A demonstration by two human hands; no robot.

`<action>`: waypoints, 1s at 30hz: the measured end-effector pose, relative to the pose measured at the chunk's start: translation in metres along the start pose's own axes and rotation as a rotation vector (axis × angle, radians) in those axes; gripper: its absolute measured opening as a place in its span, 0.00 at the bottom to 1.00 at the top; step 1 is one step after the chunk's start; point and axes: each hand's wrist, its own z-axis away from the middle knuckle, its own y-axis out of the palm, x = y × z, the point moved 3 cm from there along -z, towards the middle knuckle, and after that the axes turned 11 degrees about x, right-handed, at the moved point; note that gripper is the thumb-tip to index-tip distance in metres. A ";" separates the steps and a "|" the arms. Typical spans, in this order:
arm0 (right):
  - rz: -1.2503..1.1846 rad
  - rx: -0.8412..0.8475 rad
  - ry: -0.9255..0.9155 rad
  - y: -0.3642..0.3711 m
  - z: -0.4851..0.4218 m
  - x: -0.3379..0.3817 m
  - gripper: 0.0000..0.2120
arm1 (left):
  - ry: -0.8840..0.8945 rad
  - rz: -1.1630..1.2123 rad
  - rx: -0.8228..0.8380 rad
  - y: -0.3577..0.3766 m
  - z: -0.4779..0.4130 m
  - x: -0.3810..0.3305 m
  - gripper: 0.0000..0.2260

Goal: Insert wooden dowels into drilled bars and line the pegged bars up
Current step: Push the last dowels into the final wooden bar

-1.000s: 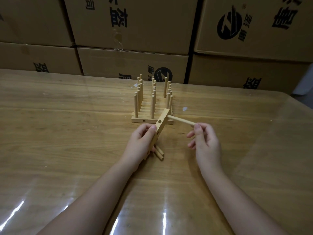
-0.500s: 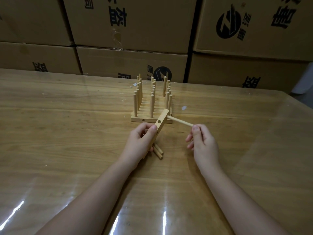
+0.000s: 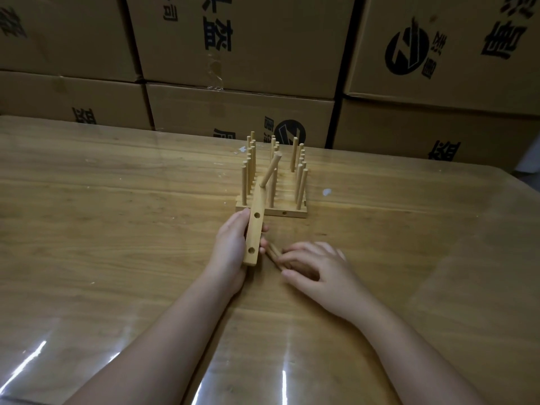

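My left hand [image 3: 230, 252] grips a drilled wooden bar [image 3: 255, 229], tilted with its far end raised. One dowel [image 3: 270, 172] stands in the bar's far hole; two nearer holes are bare. My right hand [image 3: 318, 267] rests palm down on the table, its fingertips on loose dowels [image 3: 273, 252] lying just right of the bar. Whether the fingers grip a dowel I cannot tell. Behind the bar, several pegged bars [image 3: 273, 209] stand side by side in a block, their dowels upright.
Stacked cardboard boxes [image 3: 242, 112] form a wall along the table's far edge. The wooden table [image 3: 117, 229] has a glossy clear cover with glare near me. A small white scrap [image 3: 326, 192] lies right of the block.
My right hand let go of the dowel set in the bar and dropped to the loose dowels. My left hand turned the bar so its holed face points up.
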 end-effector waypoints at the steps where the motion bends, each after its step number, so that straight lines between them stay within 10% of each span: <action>1: -0.045 -0.030 0.018 -0.001 0.000 -0.001 0.08 | 0.001 0.027 0.000 0.000 0.000 0.000 0.10; 18: 0.050 -0.269 0.308 -0.006 0.001 -0.012 0.10 | -0.011 -0.062 0.006 0.006 0.003 0.000 0.09; 30: -1.130 -0.478 0.234 -0.018 0.006 -0.025 0.07 | -0.035 0.060 0.227 0.009 0.001 0.005 0.13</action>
